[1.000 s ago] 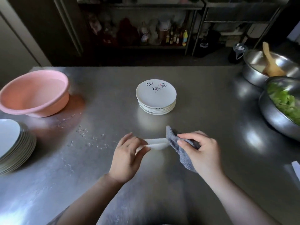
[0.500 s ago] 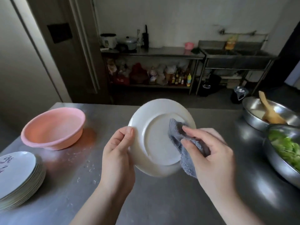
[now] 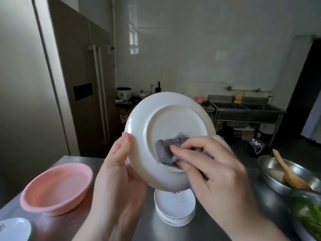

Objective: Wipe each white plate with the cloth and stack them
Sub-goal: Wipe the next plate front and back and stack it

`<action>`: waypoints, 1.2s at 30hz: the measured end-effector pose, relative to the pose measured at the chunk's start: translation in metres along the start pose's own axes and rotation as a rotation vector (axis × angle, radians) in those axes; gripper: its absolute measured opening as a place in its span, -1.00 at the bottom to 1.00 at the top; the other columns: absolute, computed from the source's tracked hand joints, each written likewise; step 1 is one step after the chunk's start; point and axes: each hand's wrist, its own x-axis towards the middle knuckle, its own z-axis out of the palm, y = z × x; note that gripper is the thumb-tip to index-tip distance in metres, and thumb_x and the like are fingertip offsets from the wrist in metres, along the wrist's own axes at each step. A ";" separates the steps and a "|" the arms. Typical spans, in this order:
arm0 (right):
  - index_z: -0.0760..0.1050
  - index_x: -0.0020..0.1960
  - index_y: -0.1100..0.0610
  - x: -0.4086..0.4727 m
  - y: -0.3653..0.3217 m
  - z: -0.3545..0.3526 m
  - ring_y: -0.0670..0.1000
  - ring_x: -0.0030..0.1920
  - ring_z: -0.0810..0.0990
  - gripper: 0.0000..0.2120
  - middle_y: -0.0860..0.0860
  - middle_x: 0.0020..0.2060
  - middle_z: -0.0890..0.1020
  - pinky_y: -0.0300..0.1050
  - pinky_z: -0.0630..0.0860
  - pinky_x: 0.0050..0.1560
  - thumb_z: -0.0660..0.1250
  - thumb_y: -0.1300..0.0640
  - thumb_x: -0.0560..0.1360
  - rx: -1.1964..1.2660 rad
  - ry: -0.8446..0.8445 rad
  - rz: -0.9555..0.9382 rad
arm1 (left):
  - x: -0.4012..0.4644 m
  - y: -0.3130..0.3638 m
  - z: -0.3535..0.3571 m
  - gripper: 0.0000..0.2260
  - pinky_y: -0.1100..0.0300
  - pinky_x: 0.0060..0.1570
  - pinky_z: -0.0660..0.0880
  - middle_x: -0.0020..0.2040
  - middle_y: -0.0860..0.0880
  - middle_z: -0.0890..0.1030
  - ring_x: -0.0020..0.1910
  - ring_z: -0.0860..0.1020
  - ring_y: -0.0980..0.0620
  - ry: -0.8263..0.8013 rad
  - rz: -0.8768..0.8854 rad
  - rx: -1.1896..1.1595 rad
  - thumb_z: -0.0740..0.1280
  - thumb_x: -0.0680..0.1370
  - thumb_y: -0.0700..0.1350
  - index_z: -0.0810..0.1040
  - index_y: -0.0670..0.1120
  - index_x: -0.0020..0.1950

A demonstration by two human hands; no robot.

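The right hand (image 3: 215,173) presses a crumpled grey cloth (image 3: 167,150) against the underside of a round white ceramic plate (image 3: 169,122), its fingers bent over the cloth and pinning it inside the plate's foot ring, at about six o'clock on the ring. The left hand (image 3: 119,173) grips the same plate by its rim at roughly eight o'clock, thumb lying along the edge on the near face; the other fingers pass behind and cannot be seen. The plate is held up in the air, tilted so its base faces the camera, above a steel table (image 3: 225,221).

Directly below the raised plate, at six o'clock from it, a short stack of small white plates (image 3: 174,211) sits on the table, with dark lettering on the top one. At eight o'clock from the raised plate rests a round pink plastic basin (image 3: 57,187). At the bottom left corner the edge of another white plate (image 3: 14,229) shows. At four o'clock a shallow steel bowl (image 3: 272,173) holds a wooden spatula (image 3: 288,173), and just nearer a second steel bowl (image 3: 295,221) contains blurred green vegetables (image 3: 309,216).
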 end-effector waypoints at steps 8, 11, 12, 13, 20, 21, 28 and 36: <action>0.68 0.01 0.17 0.059 -0.022 0.010 0.09 -0.15 0.56 -0.85 0.02 -0.14 0.63 -0.04 0.52 -0.11 0.42 0.27 0.45 -0.046 0.129 -0.091 | -0.002 0.015 0.027 -0.57 0.00 0.15 0.56 0.16 -0.23 0.65 0.13 0.64 -0.09 -0.029 0.038 0.040 0.24 0.53 0.03 0.56 -0.21 0.27; 0.67 0.03 0.16 0.061 -0.020 0.005 0.08 -0.16 0.55 -0.84 0.01 -0.13 0.62 -0.02 0.52 -0.16 0.41 0.23 0.46 -0.068 0.098 -0.158 | -0.001 0.024 0.028 -0.56 -0.07 0.23 0.46 0.16 -0.22 0.65 0.16 0.63 -0.14 -0.051 0.059 0.066 0.26 0.50 0.03 0.56 -0.20 0.27; 0.67 0.03 0.16 0.064 -0.016 0.001 0.07 -0.15 0.56 -0.83 0.01 -0.12 0.62 -0.02 0.52 -0.12 0.41 0.21 0.46 -0.048 0.114 -0.130 | 0.001 0.026 0.029 -0.58 -0.07 0.23 0.45 0.16 -0.19 0.65 0.14 0.63 -0.14 -0.041 0.082 0.091 0.28 0.49 0.03 0.58 -0.19 0.24; 0.67 0.03 0.16 0.068 -0.012 -0.003 0.06 -0.12 0.58 -0.83 0.00 -0.12 0.61 -0.04 0.52 -0.07 0.42 0.22 0.45 -0.013 0.143 -0.087 | 0.002 0.028 0.030 -0.61 -0.04 0.17 0.46 0.11 -0.16 0.66 0.08 0.63 -0.13 -0.021 0.121 0.120 0.30 0.46 0.02 0.59 -0.19 0.17; 0.67 0.03 0.13 0.103 -0.015 -0.011 0.02 -0.06 0.59 -0.84 -0.02 -0.10 0.60 -0.10 0.51 0.02 0.42 0.22 0.46 0.058 0.272 0.022 | -0.005 0.023 0.045 -0.86 0.24 -0.43 0.45 -0.31 -0.13 0.61 -0.38 0.52 -0.01 0.046 0.370 0.265 0.40 0.36 -0.01 0.63 -0.07 -0.25; 0.67 0.04 0.13 0.101 -0.019 -0.008 0.03 -0.06 0.59 -0.84 -0.02 -0.10 0.60 -0.07 0.51 0.01 0.41 0.22 0.47 0.061 0.247 0.008 | -0.006 0.022 0.044 -0.89 0.24 -0.44 0.45 -0.32 -0.13 0.61 -0.39 0.53 0.00 0.039 0.408 0.276 0.44 0.37 -0.03 0.63 -0.06 -0.26; 0.67 0.05 0.14 0.094 -0.013 -0.008 0.03 -0.08 0.59 -0.83 0.00 -0.10 0.61 -0.03 0.52 -0.02 0.44 0.23 0.46 0.084 0.267 -0.016 | -0.003 0.018 0.037 -0.88 0.26 -0.42 0.47 -0.33 -0.13 0.62 -0.39 0.54 0.01 -0.036 0.506 0.324 0.38 0.39 -0.05 0.64 -0.08 -0.23; 0.66 0.07 0.13 0.079 -0.006 0.000 -0.01 -0.16 0.57 -0.78 0.02 -0.12 0.59 -0.23 0.48 -0.04 0.46 0.14 0.43 0.163 0.250 0.025 | -0.003 0.011 0.028 -0.87 0.22 -0.37 0.51 -0.28 -0.16 0.65 -0.33 0.57 -0.02 -0.034 0.526 0.415 0.38 0.40 -0.04 0.65 -0.08 -0.19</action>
